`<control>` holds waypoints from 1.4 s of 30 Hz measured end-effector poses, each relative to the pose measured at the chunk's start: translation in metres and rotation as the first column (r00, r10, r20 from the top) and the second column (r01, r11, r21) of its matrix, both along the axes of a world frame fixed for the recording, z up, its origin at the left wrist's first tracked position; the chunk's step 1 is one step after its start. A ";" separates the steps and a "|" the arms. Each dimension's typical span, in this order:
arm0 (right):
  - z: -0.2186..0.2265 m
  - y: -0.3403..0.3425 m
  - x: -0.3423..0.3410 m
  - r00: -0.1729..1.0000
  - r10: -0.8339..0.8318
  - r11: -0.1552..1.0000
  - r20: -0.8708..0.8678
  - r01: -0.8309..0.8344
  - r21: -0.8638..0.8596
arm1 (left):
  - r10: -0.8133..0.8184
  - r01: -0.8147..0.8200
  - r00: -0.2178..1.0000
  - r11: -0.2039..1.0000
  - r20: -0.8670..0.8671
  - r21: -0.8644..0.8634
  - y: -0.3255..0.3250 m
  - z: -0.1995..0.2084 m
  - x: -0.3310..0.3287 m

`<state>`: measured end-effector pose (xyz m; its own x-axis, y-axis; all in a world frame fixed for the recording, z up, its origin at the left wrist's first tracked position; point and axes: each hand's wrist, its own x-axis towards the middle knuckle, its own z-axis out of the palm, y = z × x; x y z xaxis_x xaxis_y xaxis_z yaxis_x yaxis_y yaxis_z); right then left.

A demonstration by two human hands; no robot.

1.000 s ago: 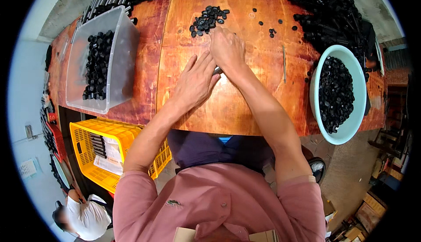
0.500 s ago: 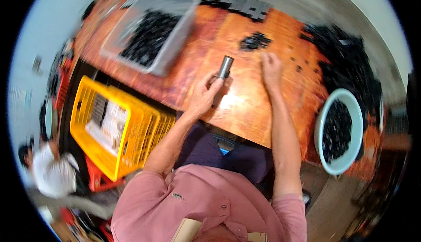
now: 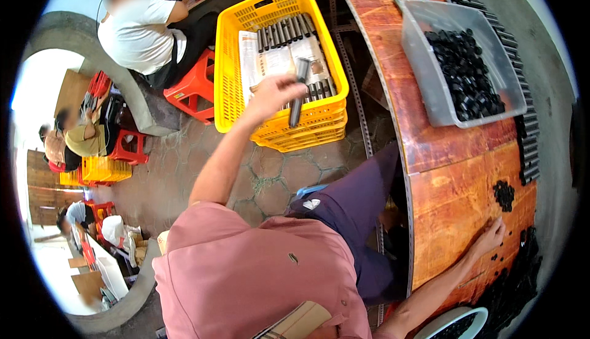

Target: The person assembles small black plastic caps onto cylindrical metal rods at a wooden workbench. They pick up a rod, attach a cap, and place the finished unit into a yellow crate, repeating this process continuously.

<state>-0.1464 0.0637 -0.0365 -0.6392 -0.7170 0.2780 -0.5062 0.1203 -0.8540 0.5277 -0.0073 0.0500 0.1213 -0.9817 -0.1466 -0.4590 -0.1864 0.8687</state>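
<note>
The left hand (image 3: 270, 98) has its thumb and fingers closed around a dark tube (image 3: 295, 113), held over the near rim of a yellow crate (image 3: 228, 68) where similar tubes (image 3: 286, 33) lie on paper (image 3: 264, 63). Well to the crate's right, on a wooden table (image 3: 442, 197), the right hand (image 3: 490, 236) is near small black pieces (image 3: 504, 196), fingers loosely curled; whether they grip anything cannot be told.

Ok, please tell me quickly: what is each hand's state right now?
Left hand: closed around a dark grey metallic cylinder.
Right hand: partly curled near small black pieces; cannot tell whether it holds something.
</note>
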 end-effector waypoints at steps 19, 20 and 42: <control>-0.013 0.006 -0.028 0.937 -0.057 0.977 -0.345 0.124 0.175 | 0.097 -0.280 0.932 0.806 0.350 0.521 -0.042 -0.219 0.234; -0.013 0.004 -0.028 0.932 -0.048 0.977 -0.360 0.119 0.178 | 0.075 -0.282 0.924 0.796 0.375 0.535 -0.039 -0.215 0.228; -0.009 0.001 -0.025 0.887 -0.024 0.939 -0.461 0.178 0.295 | -0.423 -0.158 0.610 0.764 0.670 0.626 -0.038 -0.221 0.229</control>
